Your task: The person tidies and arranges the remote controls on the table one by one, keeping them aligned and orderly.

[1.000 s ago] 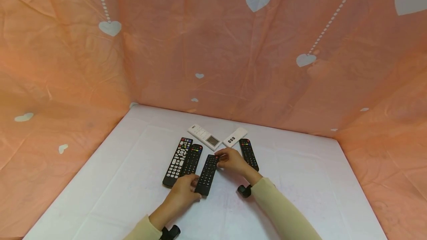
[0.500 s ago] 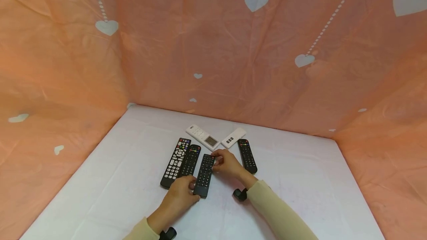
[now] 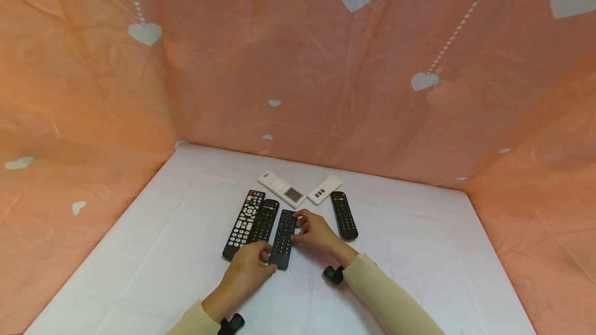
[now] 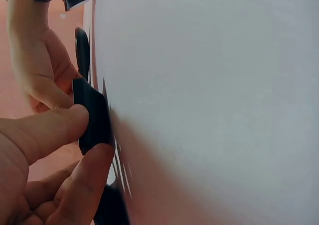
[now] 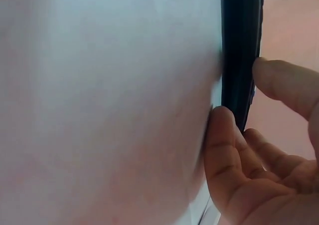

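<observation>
Both hands hold one slim black remote control [image 3: 282, 239] close over the white tabletop, its far end pointing away. My left hand [image 3: 247, 267] pinches its near end; in the left wrist view the thumb lies on the end and a finger on the side edge. At the far right corner, my right hand [image 3: 318, 232] pinches the remote, thumb on the upper edge and a fingertip low beside it, as the right wrist view shows. Just left lie a smaller black remote [image 3: 264, 221] and a larger black one with white buttons [image 3: 243, 224], side by side.
Behind the hands, a white remote with a screen [image 3: 281, 188] and a small white remote [image 3: 325, 190] lie slanted. Another black remote [image 3: 344, 216] rests right of the right hand. Orange cloth walls [image 3: 298, 66] with white hearts surround the white tabletop [image 3: 419, 252].
Both hands have shifted the held remote slightly left, nearer the two black remotes there. The head view has also moved a little. Both grips stay on it.
</observation>
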The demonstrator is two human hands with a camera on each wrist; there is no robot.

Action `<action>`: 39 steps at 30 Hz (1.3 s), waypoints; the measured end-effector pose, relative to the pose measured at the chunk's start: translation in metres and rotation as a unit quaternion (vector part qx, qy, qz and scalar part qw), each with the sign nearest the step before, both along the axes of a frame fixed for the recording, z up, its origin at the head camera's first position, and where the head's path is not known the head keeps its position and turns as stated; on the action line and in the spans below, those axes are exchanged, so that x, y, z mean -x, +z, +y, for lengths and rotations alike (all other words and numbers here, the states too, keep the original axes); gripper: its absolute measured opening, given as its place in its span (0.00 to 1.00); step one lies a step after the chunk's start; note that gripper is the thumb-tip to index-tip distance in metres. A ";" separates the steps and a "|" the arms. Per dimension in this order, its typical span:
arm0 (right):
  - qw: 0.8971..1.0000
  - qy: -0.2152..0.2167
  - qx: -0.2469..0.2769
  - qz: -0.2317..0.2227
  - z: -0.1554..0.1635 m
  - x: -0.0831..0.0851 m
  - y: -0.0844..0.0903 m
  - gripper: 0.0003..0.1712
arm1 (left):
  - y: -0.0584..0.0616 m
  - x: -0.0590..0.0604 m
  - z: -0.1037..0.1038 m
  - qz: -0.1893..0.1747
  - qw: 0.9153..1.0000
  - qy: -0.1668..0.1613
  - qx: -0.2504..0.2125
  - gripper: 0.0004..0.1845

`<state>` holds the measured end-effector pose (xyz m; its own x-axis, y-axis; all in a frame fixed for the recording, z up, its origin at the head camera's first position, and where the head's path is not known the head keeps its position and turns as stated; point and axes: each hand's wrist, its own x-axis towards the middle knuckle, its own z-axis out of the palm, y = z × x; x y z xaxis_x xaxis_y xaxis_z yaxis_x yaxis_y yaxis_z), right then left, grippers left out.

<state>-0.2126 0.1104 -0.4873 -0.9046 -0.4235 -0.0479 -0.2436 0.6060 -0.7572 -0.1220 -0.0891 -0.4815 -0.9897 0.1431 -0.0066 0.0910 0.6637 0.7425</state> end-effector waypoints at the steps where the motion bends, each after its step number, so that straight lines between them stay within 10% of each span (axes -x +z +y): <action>1: 1.000 -0.004 -0.001 0.000 0.000 0.001 0.000 0.30 | 0.000 0.001 0.000 0.005 1.000 0.001 0.004 0.20; 23: 1.000 -0.006 0.001 0.023 -0.003 0.017 0.005 0.32 | 0.013 0.015 -0.003 0.020 0.999 0.006 0.040 0.17; 31: 0.996 -0.032 -0.035 0.079 0.009 0.036 0.021 0.28 | 0.049 0.083 -0.032 0.045 0.997 -0.037 0.045 0.18; 39: 0.993 -0.048 -0.071 0.083 0.017 0.059 0.021 0.29 | 0.041 0.162 -0.054 0.031 0.994 -0.084 0.063 0.24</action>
